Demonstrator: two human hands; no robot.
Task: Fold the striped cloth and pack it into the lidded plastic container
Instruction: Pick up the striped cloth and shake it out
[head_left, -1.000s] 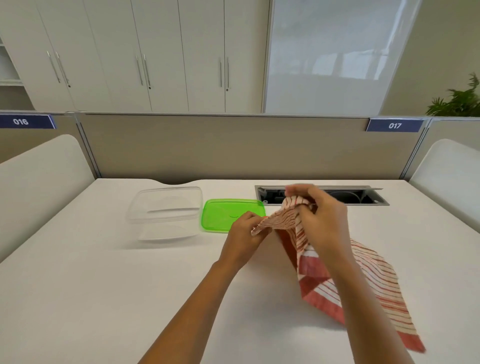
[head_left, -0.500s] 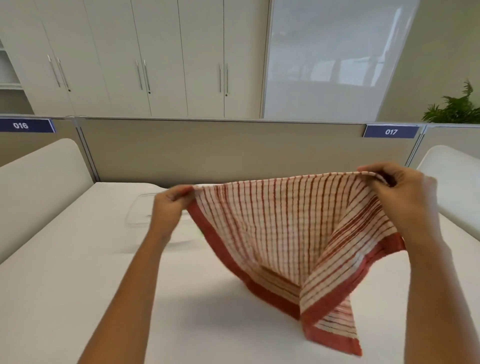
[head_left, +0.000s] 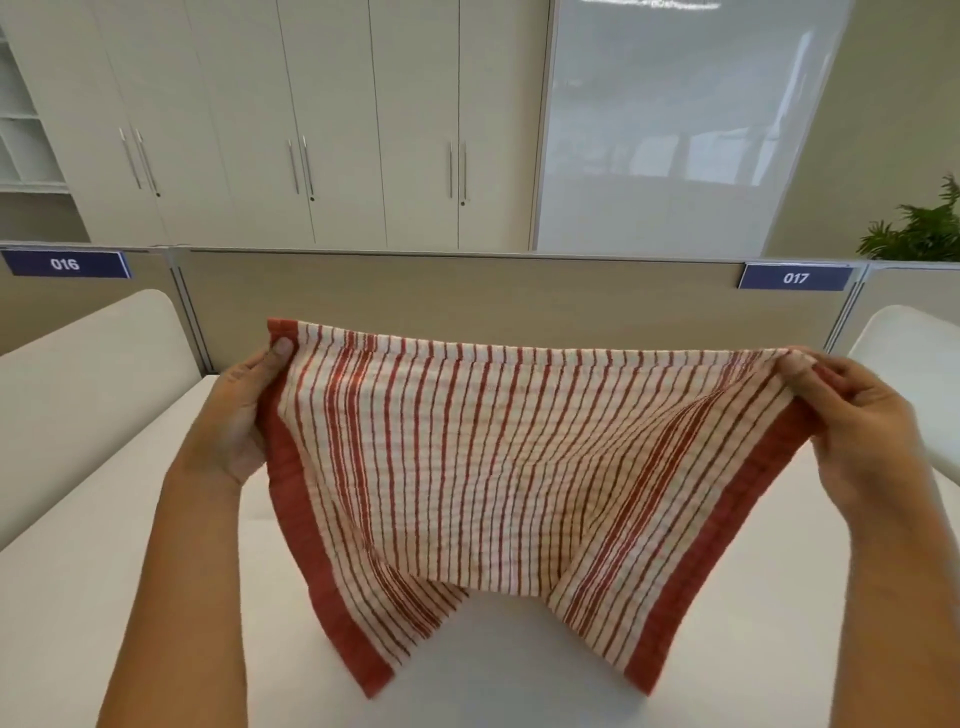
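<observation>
The red-and-white striped cloth (head_left: 498, 467) hangs spread out in the air in front of me, above the white table (head_left: 104, 571). My left hand (head_left: 239, 415) pinches its upper left corner, thumb on the front face. My right hand (head_left: 852, 421) grips the upper right corner. The top edge is stretched between both hands, and the two lower corners hang down toward the table. The clear plastic container and its green lid are hidden behind the cloth.
A beige partition (head_left: 467, 296) runs along the far edge of the table, with labels 016 (head_left: 65, 264) and 017 (head_left: 795, 278). White side panels (head_left: 78, 374) stand at the left and right. Cupboards and a plant (head_left: 924, 228) are beyond.
Both hands drew apart and rose, so the bunched cloth opened into a flat sheet held up by its top corners. It now covers the container and lid.
</observation>
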